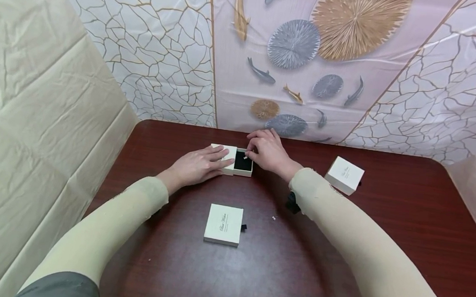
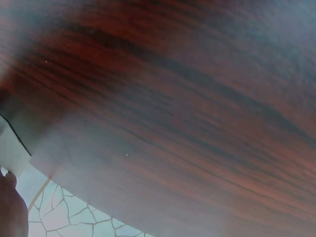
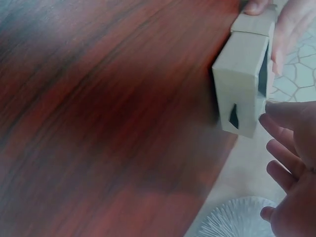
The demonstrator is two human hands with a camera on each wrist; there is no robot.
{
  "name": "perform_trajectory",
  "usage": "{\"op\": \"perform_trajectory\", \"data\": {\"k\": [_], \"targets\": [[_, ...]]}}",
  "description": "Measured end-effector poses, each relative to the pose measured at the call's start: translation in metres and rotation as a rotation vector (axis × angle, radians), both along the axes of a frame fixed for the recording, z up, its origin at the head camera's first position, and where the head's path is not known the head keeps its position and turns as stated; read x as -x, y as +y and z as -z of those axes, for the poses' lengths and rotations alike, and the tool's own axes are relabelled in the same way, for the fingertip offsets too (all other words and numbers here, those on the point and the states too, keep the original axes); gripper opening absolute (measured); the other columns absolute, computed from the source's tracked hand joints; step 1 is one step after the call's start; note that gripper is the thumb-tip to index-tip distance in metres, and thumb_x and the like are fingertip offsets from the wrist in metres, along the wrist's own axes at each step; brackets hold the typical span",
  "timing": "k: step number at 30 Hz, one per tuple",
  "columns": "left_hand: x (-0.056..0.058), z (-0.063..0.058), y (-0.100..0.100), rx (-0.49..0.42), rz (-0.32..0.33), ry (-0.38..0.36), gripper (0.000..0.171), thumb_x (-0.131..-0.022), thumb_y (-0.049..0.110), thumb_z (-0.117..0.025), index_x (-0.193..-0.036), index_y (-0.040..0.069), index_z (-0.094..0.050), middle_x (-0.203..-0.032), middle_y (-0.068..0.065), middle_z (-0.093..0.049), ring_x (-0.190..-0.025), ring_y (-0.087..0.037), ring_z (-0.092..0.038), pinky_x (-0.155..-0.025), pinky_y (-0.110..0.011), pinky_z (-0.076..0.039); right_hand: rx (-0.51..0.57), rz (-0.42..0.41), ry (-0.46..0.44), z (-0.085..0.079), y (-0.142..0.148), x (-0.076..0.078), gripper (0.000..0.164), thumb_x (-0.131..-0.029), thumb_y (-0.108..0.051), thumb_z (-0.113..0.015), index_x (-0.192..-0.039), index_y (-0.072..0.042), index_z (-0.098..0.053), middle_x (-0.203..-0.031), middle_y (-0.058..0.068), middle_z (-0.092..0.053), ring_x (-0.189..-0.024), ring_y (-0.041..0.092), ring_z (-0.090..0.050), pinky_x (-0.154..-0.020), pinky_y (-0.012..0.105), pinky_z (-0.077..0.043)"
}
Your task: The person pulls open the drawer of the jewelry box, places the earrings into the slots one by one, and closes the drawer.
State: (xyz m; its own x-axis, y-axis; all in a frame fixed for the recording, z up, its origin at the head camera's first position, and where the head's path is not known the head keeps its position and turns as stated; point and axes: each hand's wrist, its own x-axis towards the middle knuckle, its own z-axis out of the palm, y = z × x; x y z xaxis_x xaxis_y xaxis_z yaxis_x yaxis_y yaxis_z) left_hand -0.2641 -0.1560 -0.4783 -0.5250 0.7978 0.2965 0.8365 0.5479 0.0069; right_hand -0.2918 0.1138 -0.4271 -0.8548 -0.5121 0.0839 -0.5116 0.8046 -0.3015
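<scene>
Cream cardboard drawer box, partly open on the dark-red wooden tabletop, runs left to right, our left hand spread over its outer sleeve while our right hand, nearer the black-lined drawer, pinches a tiny white piece over it.

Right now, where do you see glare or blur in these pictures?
Head view: fairly sharp, pale glare on the near tabletop; left wrist view: soft, with whitish haze across the tabletop; right wrist view: hazy too, though the open box has distinguishable edges.

The front white box reads "Best Wishes".
</scene>
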Motion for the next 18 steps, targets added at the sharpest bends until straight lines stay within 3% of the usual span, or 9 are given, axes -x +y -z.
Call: {"op": "perform_trajectory", "data": {"k": [8, 18], "targets": [[0.001, 0.000, 0.001, 0.002, 0.004, -0.008, 0.049, -0.105, 0.027, -0.072, -0.152, 0.019, -0.063, -0.155, -0.016, -0.058, -0.147, -0.035, -0.052, -0.122, -0.050, -0.043, 0.027, -0.055, 0.014, -0.013, 0.015, -0.016, 0.012, -0.097, -0.019, -0.080, -0.097, -0.008, -0.079, -0.146, 0.014, -0.063, -0.142, 0.038, -0.048, -0.129, 0.067, -0.014], [0.001, 0.000, 0.001, -0.013, 0.011, -0.022, 0.050, -0.103, 0.025, -0.074, -0.152, 0.016, -0.063, -0.154, -0.019, -0.058, -0.147, -0.037, -0.052, -0.122, -0.052, -0.041, 0.065, -0.155, 0.029, -0.011, 0.036, -0.045, 0.009, -0.093, -0.017, -0.083, -0.096, -0.011, -0.078, -0.145, 0.016, -0.063, -0.145, 0.040, -0.046, -0.127, 0.071, -0.013]]}}
